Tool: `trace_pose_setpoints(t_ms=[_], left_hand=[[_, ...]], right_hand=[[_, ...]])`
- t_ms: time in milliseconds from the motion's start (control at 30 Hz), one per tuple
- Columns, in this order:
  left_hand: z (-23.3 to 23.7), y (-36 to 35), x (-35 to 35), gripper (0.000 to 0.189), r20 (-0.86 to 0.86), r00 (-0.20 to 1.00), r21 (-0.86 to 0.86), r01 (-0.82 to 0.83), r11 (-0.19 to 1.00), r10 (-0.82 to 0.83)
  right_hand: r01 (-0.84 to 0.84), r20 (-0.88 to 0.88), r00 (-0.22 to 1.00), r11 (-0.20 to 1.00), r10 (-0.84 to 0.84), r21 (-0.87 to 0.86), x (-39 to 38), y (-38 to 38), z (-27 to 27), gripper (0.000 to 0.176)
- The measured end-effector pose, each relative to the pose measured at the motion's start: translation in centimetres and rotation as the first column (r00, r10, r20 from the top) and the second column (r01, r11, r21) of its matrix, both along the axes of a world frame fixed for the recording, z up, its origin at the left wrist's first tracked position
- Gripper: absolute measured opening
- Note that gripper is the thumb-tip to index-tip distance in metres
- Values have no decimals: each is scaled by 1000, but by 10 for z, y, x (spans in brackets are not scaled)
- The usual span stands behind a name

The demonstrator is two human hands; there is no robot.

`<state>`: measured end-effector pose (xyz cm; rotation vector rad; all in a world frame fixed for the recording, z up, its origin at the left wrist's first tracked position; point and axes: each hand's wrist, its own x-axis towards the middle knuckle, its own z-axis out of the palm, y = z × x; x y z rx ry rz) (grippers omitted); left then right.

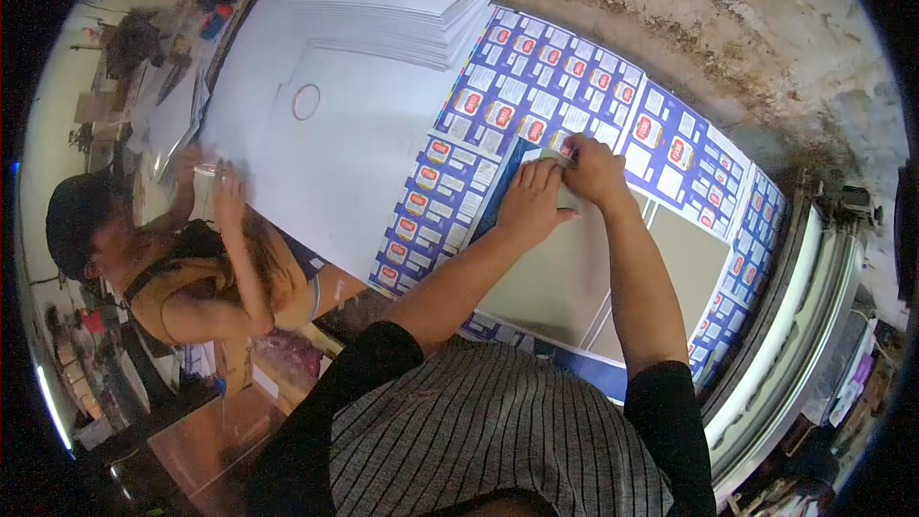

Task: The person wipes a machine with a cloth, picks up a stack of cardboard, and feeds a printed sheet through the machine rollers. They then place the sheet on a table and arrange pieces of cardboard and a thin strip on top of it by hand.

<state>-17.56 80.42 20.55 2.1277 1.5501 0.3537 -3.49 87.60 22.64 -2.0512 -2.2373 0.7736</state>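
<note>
Grey-beige boards point(670, 268) lie on printed blue sheets point(546, 57) with red and white labels. My left hand point(531, 199) rests at the upper edge of the board, its fingers bent and pressed down near a small pale piece. Just right of it, my right hand point(595, 168) has its fingers pinched together at the same edge, around something small and partly hidden. The two hands are close together. A dark blue strip point(504, 187) runs along the board's left side.
White sheets point(325, 144) cover the table's left part, with a ring-shaped item point(306, 102) on them. A stack of white boards point(402, 5) stands at the back. A co-worker point(191, 268) holds a white object at left. A metal rail point(804, 354) lies right.
</note>
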Motion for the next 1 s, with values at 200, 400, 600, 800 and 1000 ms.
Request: trace_pose_setpoints(t_ms=[200, 400, 600, 800, 1000], left_hand=[[-17, -5, 2, 75, 117, 992, 103, -65, 993, 53], [-22, -2, -4, 75, 68, 998, 299, -34, 954, 14], [-14, 29, -5, 87, 149, 978, 145, 127, 981, -149], [-7, 19, -6, 96, -101, 962, 180, 270, 946, -255], [4, 11, 3, 86, -212, 945, 132, 281, 951, -249]], right_hand=[[-249, -126, 938, 882, 322, 400, 4, -31, -27, 36], [-175, -150, 961, 930, 233, 324, -5, -40, -19, 33], [-92, -372, 913, 973, 167, 210, 8, -34, -29, 40], [38, -46, 999, 899, -19, 437, 56, -64, -3, 41], [0, 130, 987, 797, -99, 604, 65, -96, -42, 43]])
